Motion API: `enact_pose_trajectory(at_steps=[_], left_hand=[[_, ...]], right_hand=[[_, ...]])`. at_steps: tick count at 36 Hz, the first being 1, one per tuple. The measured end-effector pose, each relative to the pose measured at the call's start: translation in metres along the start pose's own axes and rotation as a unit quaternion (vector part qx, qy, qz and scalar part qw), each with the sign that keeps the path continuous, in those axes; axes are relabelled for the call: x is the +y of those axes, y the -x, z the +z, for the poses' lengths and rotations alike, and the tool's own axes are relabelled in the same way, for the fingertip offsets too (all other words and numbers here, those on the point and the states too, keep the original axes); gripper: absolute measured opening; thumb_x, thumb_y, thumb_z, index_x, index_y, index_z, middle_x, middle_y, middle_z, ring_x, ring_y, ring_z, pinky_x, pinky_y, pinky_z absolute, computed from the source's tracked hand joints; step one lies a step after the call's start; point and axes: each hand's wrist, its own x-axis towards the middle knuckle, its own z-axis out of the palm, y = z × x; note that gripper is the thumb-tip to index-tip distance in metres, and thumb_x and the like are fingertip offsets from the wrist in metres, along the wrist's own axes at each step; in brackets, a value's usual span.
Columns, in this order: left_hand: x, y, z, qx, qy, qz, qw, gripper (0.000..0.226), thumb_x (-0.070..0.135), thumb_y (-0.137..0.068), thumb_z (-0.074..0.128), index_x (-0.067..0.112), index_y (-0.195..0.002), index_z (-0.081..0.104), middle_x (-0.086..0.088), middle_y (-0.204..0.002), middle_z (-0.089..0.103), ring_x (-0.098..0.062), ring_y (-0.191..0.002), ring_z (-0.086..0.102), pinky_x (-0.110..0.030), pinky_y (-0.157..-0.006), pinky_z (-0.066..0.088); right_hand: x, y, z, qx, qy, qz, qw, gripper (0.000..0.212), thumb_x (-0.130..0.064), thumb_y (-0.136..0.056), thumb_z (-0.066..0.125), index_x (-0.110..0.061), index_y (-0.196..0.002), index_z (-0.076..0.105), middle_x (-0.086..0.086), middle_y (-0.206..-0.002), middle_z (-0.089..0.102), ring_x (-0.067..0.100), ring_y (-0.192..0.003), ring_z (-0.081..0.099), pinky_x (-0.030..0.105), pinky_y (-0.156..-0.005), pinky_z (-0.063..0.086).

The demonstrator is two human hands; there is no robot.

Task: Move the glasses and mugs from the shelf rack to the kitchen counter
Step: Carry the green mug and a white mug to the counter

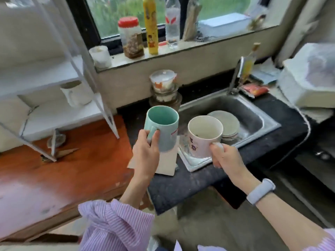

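While both arms reach out over the dark kitchen counter point(190, 180), each hand carries one mug. From the head camera, the left hand point(145, 151) is closed around the handle of a teal mug point(161, 129), held upright above the counter's left part, over a piece of cardboard point(166, 163). The right hand point(224, 156), with a pale wristband point(261, 192) on its wrist, grips the handle of a white mug with printed characters point(204, 136), upright just beside the teal one and above the near corner of the steel sink point(253, 116). Plates point(226, 124) are stacked in the sink. One more white mug point(77, 94) stands on a lower shelf of the white shelf rack point(54, 75), which rests on the wooden table point(63, 171) at left.
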Motion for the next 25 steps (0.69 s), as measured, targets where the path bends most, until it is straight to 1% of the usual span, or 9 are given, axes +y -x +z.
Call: enact_pose_trajectory(at_steps=[3, 6, 10, 15, 17, 19, 21, 23, 25], left_hand=[[0.048, 0.026, 0.064, -0.047, 0.049, 0.031, 0.997, 0.019, 0.023, -0.093, 0.05, 0.011, -0.08, 0.044, 0.012, -0.06, 0.046, 0.007, -0.053, 0.048, -0.01, -0.047, 0.037], [0.094, 0.058, 0.128, -0.105, 0.077, 0.06, 0.99, 0.02, 0.026, -0.093, 0.05, 0.012, -0.078, 0.045, 0.01, -0.056, 0.044, 0.004, -0.05, 0.045, -0.014, -0.046, 0.034], [0.153, 0.105, 0.212, -0.184, 0.102, 0.113, 0.971, 0.02, 0.025, -0.093, 0.05, 0.011, -0.079, 0.047, 0.006, -0.06, 0.045, 0.003, -0.053, 0.044, -0.014, -0.052, 0.035], [0.226, 0.166, 0.307, -0.291, 0.133, 0.167, 0.933, 0.028, 0.03, -0.093, 0.049, 0.011, -0.073, 0.041, 0.009, -0.061, 0.045, 0.006, -0.059, 0.047, -0.01, -0.052, 0.035], [0.253, 0.192, 0.34, -0.334, 0.15, 0.175, 0.914, 0.03, 0.033, -0.092, 0.049, 0.008, -0.077, 0.044, 0.008, -0.064, 0.048, 0.0, -0.061, 0.049, -0.015, -0.056, 0.036], [0.279, 0.22, 0.371, -0.375, 0.172, 0.188, 0.891, 0.032, 0.035, -0.092, 0.049, 0.005, -0.079, 0.045, 0.004, -0.068, 0.051, -0.007, -0.063, 0.048, -0.028, -0.059, 0.04], [0.305, 0.247, 0.401, -0.413, 0.193, 0.199, 0.868, 0.033, 0.035, -0.092, 0.049, 0.004, -0.081, 0.046, -0.002, -0.073, 0.054, -0.014, -0.066, 0.05, -0.036, -0.061, 0.043], [0.331, 0.274, 0.433, -0.446, 0.204, 0.21, 0.846, 0.034, 0.035, -0.092, 0.049, 0.003, -0.082, 0.047, -0.001, -0.073, 0.055, -0.014, -0.067, 0.051, -0.039, -0.062, 0.045], [0.355, 0.301, 0.464, -0.473, 0.21, 0.22, 0.827, 0.034, 0.034, -0.093, 0.049, 0.002, -0.083, 0.047, 0.0, -0.072, 0.054, -0.018, -0.067, 0.052, -0.04, -0.063, 0.045]], right_hand=[[0.007, 0.023, -0.08, 0.065, -0.03, 0.014, 0.997, 0.047, -0.015, -0.09, 0.049, -0.013, -0.045, 0.038, 0.004, -0.043, 0.039, 0.014, -0.043, 0.034, 0.025, -0.046, 0.03], [0.018, 0.053, -0.16, 0.131, -0.032, 0.035, 0.99, 0.046, -0.015, -0.09, 0.048, -0.013, -0.046, 0.035, 0.001, -0.042, 0.037, 0.008, -0.038, 0.032, 0.018, -0.04, 0.027], [0.04, 0.096, -0.259, 0.224, 0.004, 0.055, 0.973, 0.047, -0.02, -0.089, 0.047, -0.015, -0.044, 0.036, 0.004, -0.043, 0.039, 0.014, -0.042, 0.034, 0.028, -0.049, 0.028], [0.063, 0.155, -0.362, 0.357, -0.006, 0.072, 0.931, 0.049, -0.019, -0.09, 0.049, -0.021, -0.042, 0.036, -0.008, -0.037, 0.036, 0.013, -0.04, 0.033, 0.026, -0.046, 0.027], [0.071, 0.179, -0.397, 0.406, -0.005, 0.089, 0.91, 0.05, -0.019, -0.089, 0.048, -0.021, -0.041, 0.035, -0.008, -0.036, 0.036, 0.014, -0.039, 0.033, 0.024, -0.047, 0.029], [0.08, 0.204, -0.432, 0.45, -0.011, 0.104, 0.887, 0.047, -0.019, -0.087, 0.048, -0.02, -0.042, 0.034, -0.003, -0.038, 0.036, 0.015, -0.04, 0.033, 0.027, -0.051, 0.033], [0.088, 0.227, -0.464, 0.487, -0.004, 0.116, 0.866, 0.046, -0.021, -0.086, 0.049, -0.019, -0.042, 0.036, -0.001, -0.04, 0.039, 0.015, -0.041, 0.035, 0.028, -0.051, 0.031], [0.097, 0.248, -0.497, 0.525, -0.014, 0.117, 0.843, 0.046, -0.02, -0.087, 0.049, -0.018, -0.042, 0.038, -0.006, -0.039, 0.041, 0.011, -0.039, 0.037, 0.023, -0.046, 0.032], [0.108, 0.265, -0.527, 0.551, -0.022, 0.117, 0.826, 0.048, -0.02, -0.087, 0.049, -0.019, -0.041, 0.038, -0.008, -0.038, 0.038, 0.01, -0.037, 0.034, 0.022, -0.044, 0.029]])
